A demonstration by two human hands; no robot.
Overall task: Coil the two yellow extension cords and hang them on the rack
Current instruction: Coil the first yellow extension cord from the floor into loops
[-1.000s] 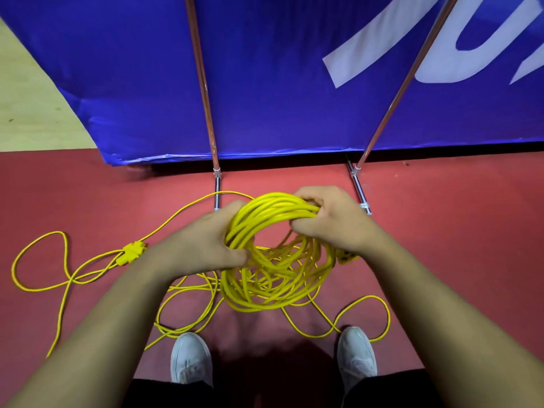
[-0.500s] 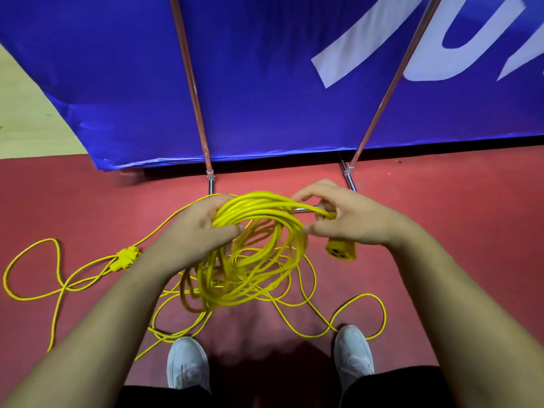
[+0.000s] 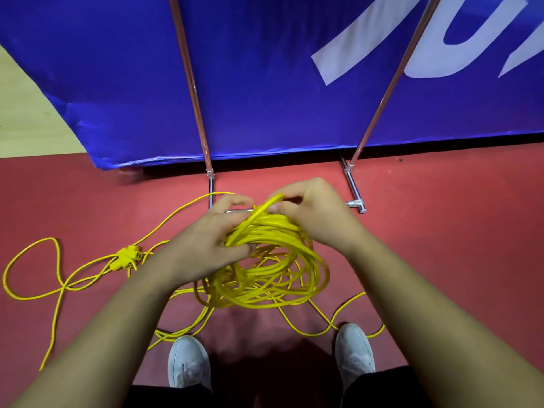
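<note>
Gripping the upper side of a loose, many-looped coil of thin yellow extension cord (image 3: 265,278), the left hand (image 3: 206,245) has its fingers and thumb curled round the bundled strands. The right hand (image 3: 312,213) pinches a single strand (image 3: 259,212) that rises out of the bundle between the two hands. The coil hangs in front of the person, above a red floor (image 3: 441,231) and just ahead of two white shoes (image 3: 188,363); whether its lowest loops touch the floor cannot be told. More loose yellow cord (image 3: 38,296) sprawls in open loops on the floor to the left, with a yellow plug joint (image 3: 126,256) lying in it. Beyond the hands stand the slanted poles of a metal rack (image 3: 194,92), in front of a blue banner with white lettering (image 3: 265,69).
</note>
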